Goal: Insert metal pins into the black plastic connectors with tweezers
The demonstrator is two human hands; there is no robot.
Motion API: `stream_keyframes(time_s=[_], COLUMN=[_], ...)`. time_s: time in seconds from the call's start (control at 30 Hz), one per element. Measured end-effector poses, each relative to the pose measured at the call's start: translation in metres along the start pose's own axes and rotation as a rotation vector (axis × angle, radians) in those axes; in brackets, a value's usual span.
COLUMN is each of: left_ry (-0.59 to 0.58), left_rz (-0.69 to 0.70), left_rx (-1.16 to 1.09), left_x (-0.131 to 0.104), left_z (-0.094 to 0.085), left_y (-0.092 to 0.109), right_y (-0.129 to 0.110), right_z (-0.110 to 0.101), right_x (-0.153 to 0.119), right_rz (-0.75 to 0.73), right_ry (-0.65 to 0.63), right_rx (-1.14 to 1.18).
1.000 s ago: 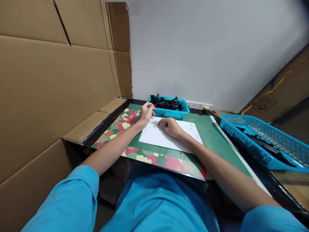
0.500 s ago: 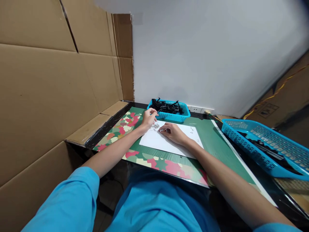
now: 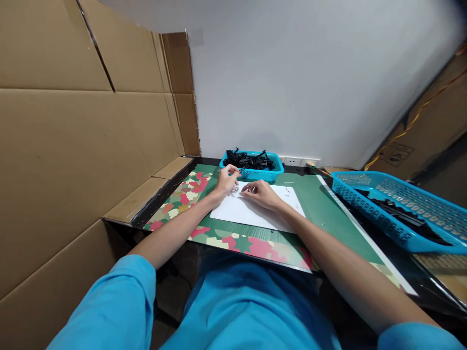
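Observation:
My left hand point(image 3: 226, 179) hovers at the far left corner of a white paper sheet point(image 3: 255, 212), its fingertips pinched on what looks like a small black part. My right hand point(image 3: 261, 192) rests on the sheet just beside it, fingers curled toward a little pile of tiny metal pieces point(image 3: 234, 189). Whether those fingers hold one is too small to tell. The two hands almost touch. Right behind them stands a small blue basket point(image 3: 272, 174) filled with black plastic parts point(image 3: 248, 158).
The sheet lies on a green mat point(image 3: 321, 209) with a camouflage-pattern border point(image 3: 182, 194). A larger blue basket point(image 3: 397, 209) holding black parts sits at the right. Cardboard walls point(image 3: 73, 146) close off the left side; a white wall stands behind.
The view has tilted slightly. My right hand has slid a little toward my left hand, and the left has curled in over the pile of small pieces.

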State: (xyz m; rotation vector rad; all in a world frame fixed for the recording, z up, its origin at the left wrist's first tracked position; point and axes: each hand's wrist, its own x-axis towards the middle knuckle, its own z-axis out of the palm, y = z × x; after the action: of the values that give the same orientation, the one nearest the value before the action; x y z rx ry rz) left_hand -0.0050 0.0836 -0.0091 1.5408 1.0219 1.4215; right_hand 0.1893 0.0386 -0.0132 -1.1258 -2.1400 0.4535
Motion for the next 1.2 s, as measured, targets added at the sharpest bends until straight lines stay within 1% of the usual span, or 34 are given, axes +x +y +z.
stream_keyframes(time_s=[0.1,0.23,0.33,0.43,0.53,0.6,0.7,0.83,0.97,1.07,1.2], left_ry=[-0.001,-0.027,-0.064,-0.112,-0.188,-0.241,-0.320,-0.452,-0.520,-0.538,-0.554], left_rz=[-0.003,0.005,0.035,0.039,0.025,0.025,0.034,0.013,0.016,0.019,0.023], left_rx=[0.016,0.043,0.076,0.129,0.167,0.182,0.212,0.203,0.165,0.154,0.146], left_x=[0.001,0.002,0.002,-0.001,-0.008,-0.012,-0.017,-0.025,-0.034,-0.039,-0.042], left_z=[-0.001,0.001,0.003,0.003,0.003,0.004,0.005,0.009,0.016,0.019,0.019], left_y=[-0.001,-0.005,-0.007,-0.007,-0.003,0.002,0.008,0.014,0.018,0.020,0.020], right_y=[-0.002,0.000,0.001,0.005,0.014,0.021,0.030,0.036,0.039,0.044,0.051], right_z=[0.009,0.008,0.000,-0.013,-0.029,-0.041,-0.055,-0.064,-0.062,-0.057,-0.050], right_x=[0.004,0.006,0.006,0.004,0.001,-0.001,-0.005,-0.007,-0.008,-0.007,-0.006], right_rz=[0.023,0.060,0.088,0.125,0.169,0.218,0.294,0.355,0.384,0.403,0.394], right_ry=[-0.005,-0.039,-0.119,-0.209,-0.240,-0.219,-0.140,-0.048,-0.025,-0.027,-0.008], right_rx=[-0.005,0.049,0.121,0.164,0.187,0.216,0.275,0.325,0.249,0.140,0.047])
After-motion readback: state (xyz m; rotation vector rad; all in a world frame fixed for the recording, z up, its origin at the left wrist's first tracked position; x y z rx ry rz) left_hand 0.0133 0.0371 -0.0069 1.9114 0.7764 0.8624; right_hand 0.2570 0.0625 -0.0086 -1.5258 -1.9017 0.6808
